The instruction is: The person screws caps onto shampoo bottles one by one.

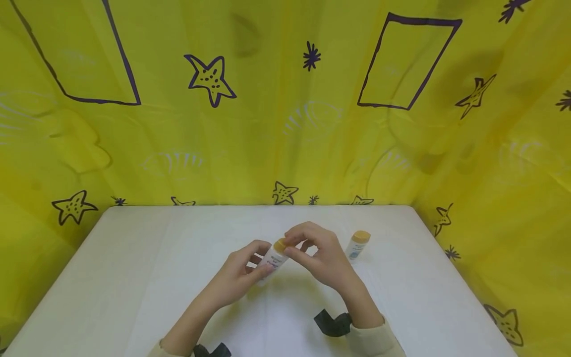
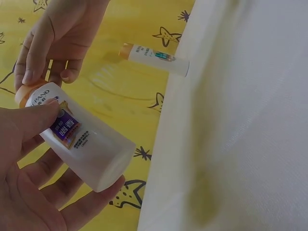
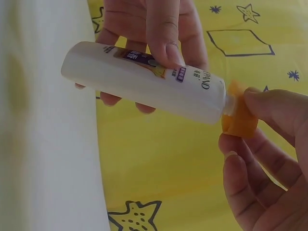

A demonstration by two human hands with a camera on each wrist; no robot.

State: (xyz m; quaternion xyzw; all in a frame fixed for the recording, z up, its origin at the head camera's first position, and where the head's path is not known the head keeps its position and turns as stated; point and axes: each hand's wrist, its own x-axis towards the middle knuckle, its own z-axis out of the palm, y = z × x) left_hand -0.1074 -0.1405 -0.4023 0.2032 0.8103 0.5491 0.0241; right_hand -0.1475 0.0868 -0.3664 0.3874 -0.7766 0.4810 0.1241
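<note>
My left hand (image 1: 234, 275) grips a white plastic bottle (image 1: 272, 260) around its body, thumb lying across the purple label in the left wrist view. The bottle leans, its top toward my right hand (image 1: 318, 250). That hand pinches the orange cap (image 3: 240, 115) between thumb and fingers. In the right wrist view the cap sits skewed at the mouth, with a strip of pale neck (image 3: 229, 104) showing between it and the bottle's shoulder. Both hands are held over the middle of the table.
A second white bottle (image 1: 357, 246) with an orange cap stands on the white table (image 1: 178, 233), beyond my right wrist. Yellow curtain (image 1: 267, 139) with drawn starfish surrounds the table's back and sides. Dark wrist mounts (image 1: 333, 323) jut inward near both sleeves.
</note>
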